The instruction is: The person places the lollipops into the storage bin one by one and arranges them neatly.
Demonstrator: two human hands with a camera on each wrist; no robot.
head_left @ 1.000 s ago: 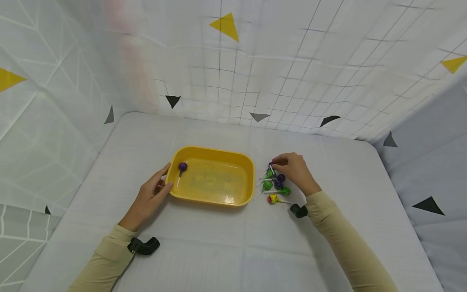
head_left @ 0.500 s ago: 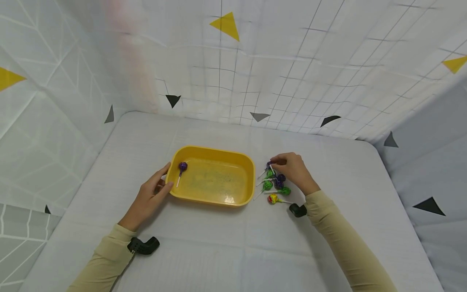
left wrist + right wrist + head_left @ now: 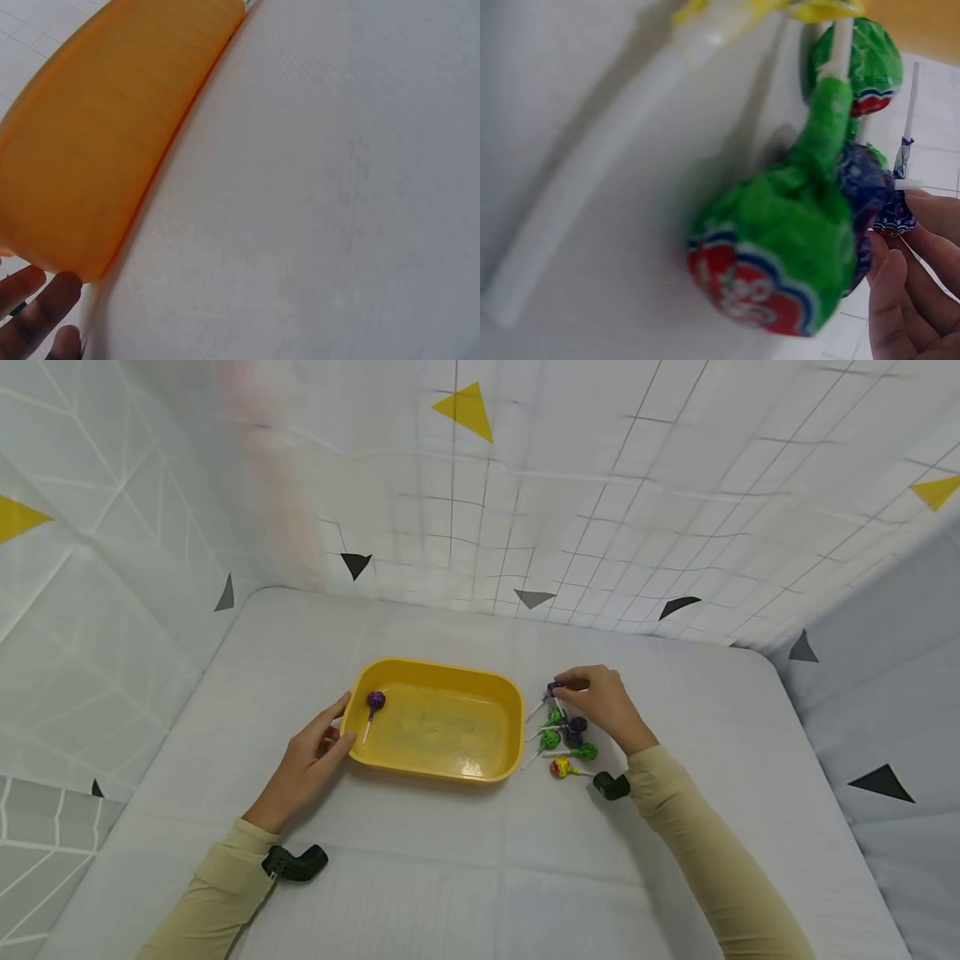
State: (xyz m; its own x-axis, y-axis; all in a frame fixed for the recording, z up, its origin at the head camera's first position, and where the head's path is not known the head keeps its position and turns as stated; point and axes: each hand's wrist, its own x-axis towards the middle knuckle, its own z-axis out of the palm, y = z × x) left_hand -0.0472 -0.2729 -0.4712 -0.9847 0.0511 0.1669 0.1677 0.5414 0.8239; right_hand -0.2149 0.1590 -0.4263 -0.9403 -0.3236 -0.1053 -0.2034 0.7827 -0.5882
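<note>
Beige long sleeves [image 3: 708, 847] are worn with black, curved wrist devices [image 3: 298, 863].

Lettering in view, but I can make out no word.
On my right-wrist feed, the near round lollipop in green foil-like wrapping [image 3: 787, 225] bears blurred white letters on a scalloped red label edged in white and blue [image 3: 750, 291]; the green-wrapped lollipop beyond it [image 3: 876, 64] shows an unreadable red, white and blue label [image 3: 875, 100].

The yellow tray [image 3: 438, 718] looks like smooth, faintly glossy plastic. The green wrapper [image 3: 772, 240] is thin, crinkled and softly shiny; the white stick [image 3: 592, 172] looks smooth. The table [image 3: 420, 877] has a matt covering; the sleeves [image 3: 716, 852] are creased cloth.
</note>
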